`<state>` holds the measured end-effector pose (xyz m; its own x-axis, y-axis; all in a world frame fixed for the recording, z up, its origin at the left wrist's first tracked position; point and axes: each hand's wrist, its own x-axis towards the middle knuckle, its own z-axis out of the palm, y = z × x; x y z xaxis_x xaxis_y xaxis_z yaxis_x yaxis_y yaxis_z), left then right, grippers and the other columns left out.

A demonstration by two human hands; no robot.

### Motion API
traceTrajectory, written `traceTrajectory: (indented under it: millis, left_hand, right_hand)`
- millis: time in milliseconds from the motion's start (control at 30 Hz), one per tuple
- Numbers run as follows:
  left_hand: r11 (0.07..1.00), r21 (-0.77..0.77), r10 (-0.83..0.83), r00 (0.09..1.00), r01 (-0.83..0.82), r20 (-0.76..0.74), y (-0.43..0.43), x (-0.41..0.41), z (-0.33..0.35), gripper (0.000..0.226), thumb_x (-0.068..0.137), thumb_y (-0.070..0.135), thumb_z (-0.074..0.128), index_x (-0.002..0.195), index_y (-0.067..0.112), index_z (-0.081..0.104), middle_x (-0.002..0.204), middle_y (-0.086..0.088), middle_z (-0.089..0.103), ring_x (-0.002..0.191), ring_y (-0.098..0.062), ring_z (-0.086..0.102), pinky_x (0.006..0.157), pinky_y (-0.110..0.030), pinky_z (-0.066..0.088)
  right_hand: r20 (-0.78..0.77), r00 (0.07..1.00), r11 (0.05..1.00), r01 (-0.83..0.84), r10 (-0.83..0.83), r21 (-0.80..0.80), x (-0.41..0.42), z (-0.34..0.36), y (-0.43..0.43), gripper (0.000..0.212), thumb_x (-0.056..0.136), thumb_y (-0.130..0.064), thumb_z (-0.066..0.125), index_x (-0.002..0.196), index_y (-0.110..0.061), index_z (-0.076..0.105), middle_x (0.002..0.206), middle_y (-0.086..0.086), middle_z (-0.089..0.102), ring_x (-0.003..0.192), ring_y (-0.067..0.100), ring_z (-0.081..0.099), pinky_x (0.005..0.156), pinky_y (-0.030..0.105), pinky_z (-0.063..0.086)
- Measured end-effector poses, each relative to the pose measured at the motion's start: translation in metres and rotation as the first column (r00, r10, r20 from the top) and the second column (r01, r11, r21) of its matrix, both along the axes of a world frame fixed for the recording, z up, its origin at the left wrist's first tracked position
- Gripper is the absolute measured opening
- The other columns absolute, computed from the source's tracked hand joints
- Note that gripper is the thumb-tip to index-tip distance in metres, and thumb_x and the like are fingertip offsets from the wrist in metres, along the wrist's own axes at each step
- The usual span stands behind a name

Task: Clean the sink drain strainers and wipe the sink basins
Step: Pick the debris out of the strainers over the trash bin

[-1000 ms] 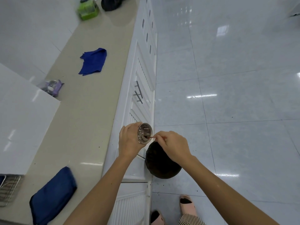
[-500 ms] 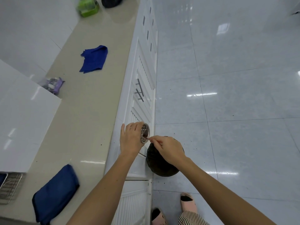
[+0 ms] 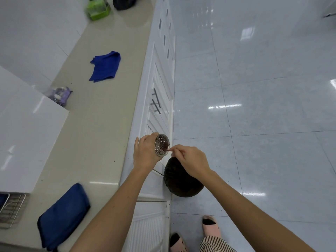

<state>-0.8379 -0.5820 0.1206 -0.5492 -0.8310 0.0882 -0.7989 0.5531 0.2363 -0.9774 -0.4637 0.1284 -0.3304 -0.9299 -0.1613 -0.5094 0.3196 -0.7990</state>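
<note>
Hands, 2, bare, held out past the front edge of the counter [image 3: 101,124]. Left hand [image 3: 145,153] curled around a round metal strainer [image 3: 161,145], gripping it from behind with the perforated cup tipped on its side, open face toward the right hand. Right hand [image 3: 190,160] with thumb and forefinger pressed together on a thin stick [image 3: 168,150], the tip of which reaches into the strainer; other fingers folded. Dark bits show inside the strainer cup.

Bin [image 3: 181,180], 1, dark and round, on the floor [image 3: 254,106] right below the hands, against the white cabinet doors [image 3: 160,99] under the counter.

Cloths, 2, on the counter: dark blue folded cloth [image 3: 63,215] at the near end, left of the left forearm; bright blue crumpled cloth [image 3: 105,66] farther along.

Wire rack [image 3: 11,208], 1, at the counter's near left edge, partly cut off. Small purple packet [image 3: 61,95] by the wall side of the counter. Green container [image 3: 98,8] at the counter's far end.

Slippers, 2, pink, on the floor near the bin: left [image 3: 177,242], right [image 3: 211,226].
</note>
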Motion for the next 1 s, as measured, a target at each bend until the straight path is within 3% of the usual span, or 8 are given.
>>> traceTrajectory:
  millis: [100, 233, 367, 533, 667, 800, 933, 1000]
  left_hand:
    - [0.999, 0.03, 0.025, 0.996, -0.022, -0.083, 0.001, 0.0, 0.006, 0.062, 0.062, 0.046, 0.082, 0.114, 0.025, 0.054, 0.102, 0.007, 0.064, 0.1, -0.017, 0.057, 0.103, -0.036, 0.035]
    - [0.986, 0.163, 0.054, 0.979, -0.021, -0.199, 0.009, 0.001, 0.018, 0.067, 0.057, 0.039, 0.087, 0.113, 0.023, 0.053, 0.1, 0.01, 0.063, 0.095, -0.014, 0.057, 0.084, -0.026, 0.039]
    - [0.916, 0.4, 0.184, 0.924, -0.037, -0.336, 0.017, 0.0, 0.029, 0.077, 0.057, 0.031, 0.089, 0.119, 0.033, 0.045, 0.103, 0.018, 0.061, 0.094, -0.003, 0.058, 0.074, -0.009, 0.042]
    - [0.89, 0.456, 0.2, 0.915, -0.02, -0.35, 0.018, -0.002, 0.039, 0.075, 0.057, 0.033, 0.089, 0.113, 0.042, 0.041, 0.097, 0.019, 0.064, 0.09, -0.003, 0.063, 0.074, -0.014, 0.047]
    - [0.899, 0.437, 0.193, 0.916, -0.022, -0.352, 0.019, 0.0, 0.041, 0.077, 0.056, 0.031, 0.09, 0.117, 0.037, 0.042, 0.102, 0.017, 0.063, 0.095, -0.004, 0.061, 0.077, -0.015, 0.047]
    - [0.901, 0.434, 0.194, 0.918, -0.027, -0.345, 0.017, 0.0, 0.044, 0.079, 0.056, 0.034, 0.09, 0.12, 0.034, 0.043, 0.102, 0.015, 0.064, 0.093, -0.005, 0.062, 0.072, -0.011, 0.045]
    - [0.912, 0.408, 0.187, 0.918, -0.03, -0.35, 0.02, -0.001, 0.044, 0.079, 0.057, 0.031, 0.09, 0.12, 0.032, 0.043, 0.105, 0.013, 0.062, 0.096, -0.007, 0.059, 0.077, -0.016, 0.045]
    - [0.91, 0.411, 0.203, 0.918, -0.049, -0.341, 0.02, -0.001, 0.043, 0.079, 0.056, 0.033, 0.09, 0.12, 0.033, 0.044, 0.105, 0.011, 0.063, 0.097, -0.009, 0.06, 0.078, -0.018, 0.046]
  right_hand:
    - [0.0, 0.995, 0.994, 0.097, -0.098, -0.056, -0.008, -0.001, -0.003, 0.028, 0.099, -0.036, 0.039, 0.111, -0.037, 0.064, 0.098, -0.02, 0.071, 0.093, 0.006, 0.063, 0.076, 0.032, 0.052]
    - [-0.061, 0.995, 0.997, -0.073, 0.074, 0.025, -0.005, 0.006, -0.006, 0.03, 0.098, -0.039, 0.036, 0.108, -0.037, 0.064, 0.094, -0.011, 0.072, 0.093, 0.012, 0.064, 0.078, 0.035, 0.052]
    - [-0.048, 0.994, 0.988, 0.093, -0.099, -0.123, -0.008, 0.022, -0.012, 0.029, 0.099, -0.037, 0.038, 0.111, -0.04, 0.064, 0.095, -0.012, 0.07, 0.091, 0.008, 0.059, 0.076, 0.032, 0.05]
    - [0.095, 0.99, 0.992, -0.101, 0.107, -0.072, -0.003, 0.036, -0.011, 0.03, 0.098, -0.033, 0.04, 0.103, -0.036, 0.07, 0.096, -0.015, 0.07, 0.093, 0.006, 0.059, 0.082, 0.031, 0.049]
    - [0.045, 0.999, 0.99, 0.002, 0.004, -0.14, -0.014, 0.034, -0.018, 0.029, 0.099, -0.038, 0.038, 0.107, -0.041, 0.066, 0.097, -0.013, 0.07, 0.086, 0.004, 0.056, 0.071, 0.024, 0.045]
    - [-0.033, 0.986, 0.984, -0.165, 0.163, -0.073, -0.008, 0.032, -0.017, 0.03, 0.098, -0.043, 0.036, 0.108, -0.045, 0.064, 0.099, -0.008, 0.067, 0.095, 0.007, 0.057, 0.073, 0.027, 0.043]
    - [-0.088, 0.996, 0.991, -0.011, -0.001, -0.13, -0.015, 0.036, -0.017, 0.03, 0.099, -0.041, 0.036, 0.11, -0.042, 0.064, 0.098, -0.009, 0.068, 0.095, 0.008, 0.055, 0.073, 0.03, 0.045]
    - [-0.08, 0.99, 0.989, -0.124, 0.117, -0.086, -0.014, 0.035, -0.016, 0.031, 0.099, -0.041, 0.036, 0.11, -0.042, 0.065, 0.1, -0.01, 0.069, 0.096, 0.008, 0.056, 0.073, 0.029, 0.044]
